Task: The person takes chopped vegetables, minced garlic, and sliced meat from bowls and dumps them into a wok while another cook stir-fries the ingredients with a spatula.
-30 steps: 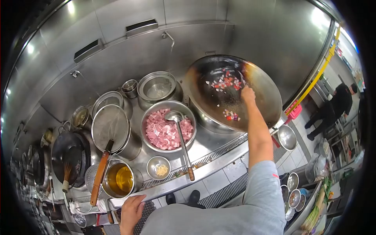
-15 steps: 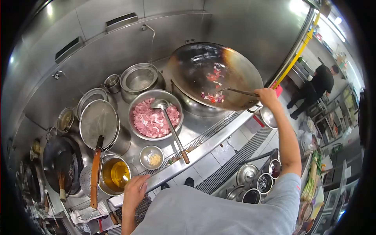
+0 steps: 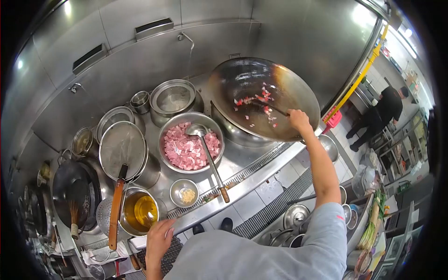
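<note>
Thin utensil (image 3: 278,109) pushed deeper into round metal wok (image 3: 298,93), clamped in right hand's (image 3: 299,121) fingers; left hand (image 3: 157,238) held near steel counter (image 3: 252,184), fingers slightly apart.

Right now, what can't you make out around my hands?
All in the head view:
Stirring tool: grip end, covered by the right hand.
Food bits: too small to name each.
Left hand: whether it touches the counter; its back hides the underside.
Meat bowl: bottom, buried under the meat.
</note>
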Demonstrator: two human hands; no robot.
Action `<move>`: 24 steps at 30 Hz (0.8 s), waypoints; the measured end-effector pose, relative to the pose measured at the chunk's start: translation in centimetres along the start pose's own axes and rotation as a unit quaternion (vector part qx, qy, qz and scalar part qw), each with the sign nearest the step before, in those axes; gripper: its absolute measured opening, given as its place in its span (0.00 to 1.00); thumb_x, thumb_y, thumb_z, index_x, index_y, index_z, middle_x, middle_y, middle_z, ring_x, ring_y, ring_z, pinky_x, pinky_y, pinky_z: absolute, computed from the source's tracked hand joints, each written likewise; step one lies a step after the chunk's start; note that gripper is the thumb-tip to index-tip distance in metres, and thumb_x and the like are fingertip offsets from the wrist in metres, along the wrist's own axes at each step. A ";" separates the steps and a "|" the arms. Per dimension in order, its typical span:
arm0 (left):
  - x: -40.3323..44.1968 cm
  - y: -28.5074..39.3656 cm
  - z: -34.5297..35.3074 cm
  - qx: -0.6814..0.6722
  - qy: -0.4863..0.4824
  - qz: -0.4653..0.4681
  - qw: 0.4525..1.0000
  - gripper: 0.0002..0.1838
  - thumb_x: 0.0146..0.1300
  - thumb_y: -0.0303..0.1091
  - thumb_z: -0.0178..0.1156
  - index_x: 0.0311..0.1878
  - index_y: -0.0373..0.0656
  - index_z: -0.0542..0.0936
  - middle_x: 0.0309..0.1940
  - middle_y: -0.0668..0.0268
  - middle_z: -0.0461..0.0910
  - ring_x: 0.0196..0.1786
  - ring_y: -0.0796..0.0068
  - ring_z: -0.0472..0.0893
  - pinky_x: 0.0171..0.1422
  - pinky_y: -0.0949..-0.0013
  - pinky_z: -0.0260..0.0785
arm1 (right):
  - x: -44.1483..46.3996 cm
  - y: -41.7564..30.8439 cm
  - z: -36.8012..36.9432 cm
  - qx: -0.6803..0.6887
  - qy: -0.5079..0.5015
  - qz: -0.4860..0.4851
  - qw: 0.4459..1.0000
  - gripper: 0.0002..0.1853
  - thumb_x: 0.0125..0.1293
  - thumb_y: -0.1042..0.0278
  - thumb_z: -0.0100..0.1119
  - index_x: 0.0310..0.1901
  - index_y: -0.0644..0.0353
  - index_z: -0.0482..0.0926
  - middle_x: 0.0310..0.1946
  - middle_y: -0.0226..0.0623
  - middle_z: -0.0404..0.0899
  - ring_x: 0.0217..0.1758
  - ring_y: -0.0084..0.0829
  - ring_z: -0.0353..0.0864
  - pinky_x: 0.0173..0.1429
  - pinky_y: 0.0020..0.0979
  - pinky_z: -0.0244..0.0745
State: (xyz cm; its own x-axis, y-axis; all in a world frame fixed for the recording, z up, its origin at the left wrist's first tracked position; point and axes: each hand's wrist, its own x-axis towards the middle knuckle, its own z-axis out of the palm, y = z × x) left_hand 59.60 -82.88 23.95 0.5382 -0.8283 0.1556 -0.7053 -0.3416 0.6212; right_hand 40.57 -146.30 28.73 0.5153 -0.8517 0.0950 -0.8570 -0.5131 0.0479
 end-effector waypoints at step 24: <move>1.1 -3.0 6.9 -0.255 -0.056 -0.114 0.959 0.19 0.65 0.24 0.62 0.59 0.43 0.81 0.60 0.60 0.77 0.50 0.69 0.83 0.50 0.69 0.77 | -8.3 3.1 -11.4 -0.044 0.016 -0.149 0.988 0.17 0.60 0.68 0.62 0.52 0.48 0.85 0.42 0.38 0.88 0.47 0.42 0.87 0.52 0.42 0.79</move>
State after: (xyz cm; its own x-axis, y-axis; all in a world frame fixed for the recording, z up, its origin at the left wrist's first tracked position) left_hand 59.17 -85.84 16.98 0.5782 -0.8103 -0.0949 -0.2426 -0.2819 0.9283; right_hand 33.52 -139.65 39.38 0.7455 -0.6598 0.0944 -0.6653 -0.7284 0.1636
